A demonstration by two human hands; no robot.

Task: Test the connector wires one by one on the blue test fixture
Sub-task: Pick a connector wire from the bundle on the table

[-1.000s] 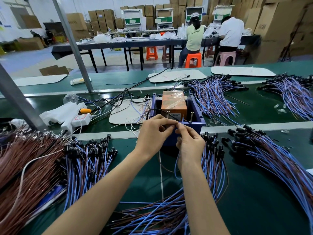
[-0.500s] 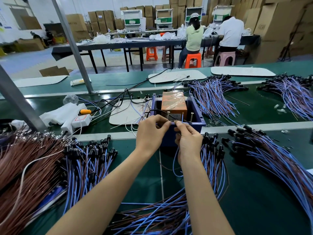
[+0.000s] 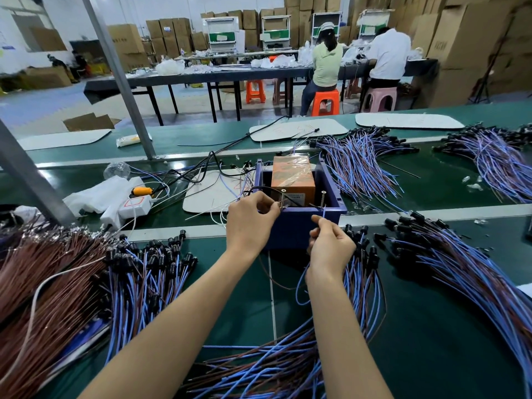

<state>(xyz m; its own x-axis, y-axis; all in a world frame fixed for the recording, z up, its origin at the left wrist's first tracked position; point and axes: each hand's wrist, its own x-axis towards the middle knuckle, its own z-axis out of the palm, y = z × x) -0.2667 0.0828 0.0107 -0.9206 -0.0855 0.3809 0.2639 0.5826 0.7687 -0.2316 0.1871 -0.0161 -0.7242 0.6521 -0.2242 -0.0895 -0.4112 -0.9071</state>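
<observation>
Thin blue connector wire: being held at the front wall of the open blue box-shaped test fixture on the green worktop. Left hand is pinching a wire end at the left upright metal screw. Right hand is pinching the blue lead, tip just beside the right upright screw; contact not discernible. Judgement: the screws are serving as test contacts, hence one end per hand.

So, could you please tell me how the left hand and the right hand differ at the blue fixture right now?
The left hand is higher, pinching a wire end at the left screw. The right hand sits lower, before the blue fixture wall, pinching a blue wire up toward the right screw. Both pinch with curled fingers.
</observation>
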